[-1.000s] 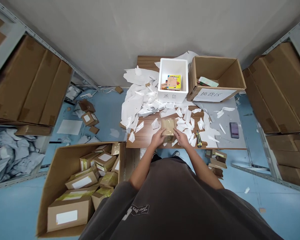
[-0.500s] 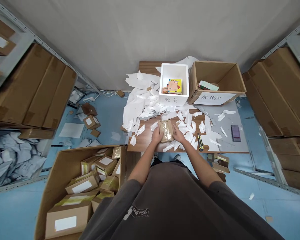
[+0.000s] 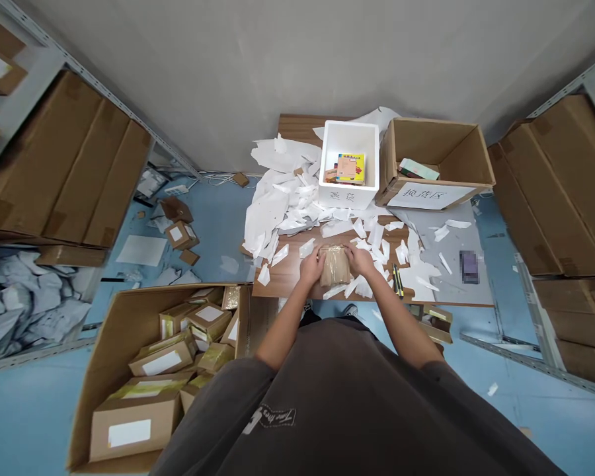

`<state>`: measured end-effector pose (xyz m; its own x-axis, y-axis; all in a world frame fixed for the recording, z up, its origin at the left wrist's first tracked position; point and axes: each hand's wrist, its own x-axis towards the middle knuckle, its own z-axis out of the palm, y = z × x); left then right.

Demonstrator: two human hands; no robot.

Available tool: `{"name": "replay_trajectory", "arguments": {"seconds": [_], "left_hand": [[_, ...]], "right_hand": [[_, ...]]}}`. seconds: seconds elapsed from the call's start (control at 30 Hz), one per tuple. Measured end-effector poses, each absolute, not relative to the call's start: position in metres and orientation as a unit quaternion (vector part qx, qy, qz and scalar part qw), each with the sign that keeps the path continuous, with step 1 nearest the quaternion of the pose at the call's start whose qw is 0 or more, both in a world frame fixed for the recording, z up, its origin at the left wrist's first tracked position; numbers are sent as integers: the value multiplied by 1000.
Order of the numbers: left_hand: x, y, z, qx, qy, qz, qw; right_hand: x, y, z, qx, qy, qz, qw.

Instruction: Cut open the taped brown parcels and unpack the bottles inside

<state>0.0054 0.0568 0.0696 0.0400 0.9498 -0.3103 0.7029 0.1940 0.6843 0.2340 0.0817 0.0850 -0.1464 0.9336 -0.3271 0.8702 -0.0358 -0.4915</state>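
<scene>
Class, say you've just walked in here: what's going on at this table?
A person stands at a brown wooden table, left hand and right hand gripping opposite sides of a small brown parcel with shiny tape. Torn white paper litters the tabletop; a slim black-and-yellow tool lies right of the right hand. Farther back stand an open white rectangular bin and an open brown cardboard box, both with items inside.

- I receive one head-worn view, from high over the near side of the table point(image 3: 286, 283).
- Faces forward, steeply down.
- Range moderate: my frame spans the whole table, wall point(image 3: 258, 73) behind, wearer's shirt point(image 3: 342, 390) in front.
</scene>
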Motion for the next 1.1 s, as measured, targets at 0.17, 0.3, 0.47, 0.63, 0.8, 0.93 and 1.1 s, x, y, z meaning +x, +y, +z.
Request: {"name": "replay_trajectory", "arguments": {"seconds": [0.17,0.3,0.47,0.63,0.8,0.93,1.1], "left_hand": [[15,85,73,574,693,158,407],[-8,68,65,591,671,216,392],[-19,16,44,649,549,216,480],[-1,9,46,628,606,193,448],[-1,50,52,569,655,246,433],[8,70,38,532,657,186,501],[4,79,28,656,609,165,414]], "right_hand": [[225,107,90,-678,-658,328,18],[243,74,80,-658,-667,337,88],[248,2,57,-569,-702,406,136],[238,-5,55,-631,-670,351,172],[243,61,58,-644,-659,347,177],[231,91,35,-644,-661,376,76],[230,72,21,-623,-701,340,61]]}}
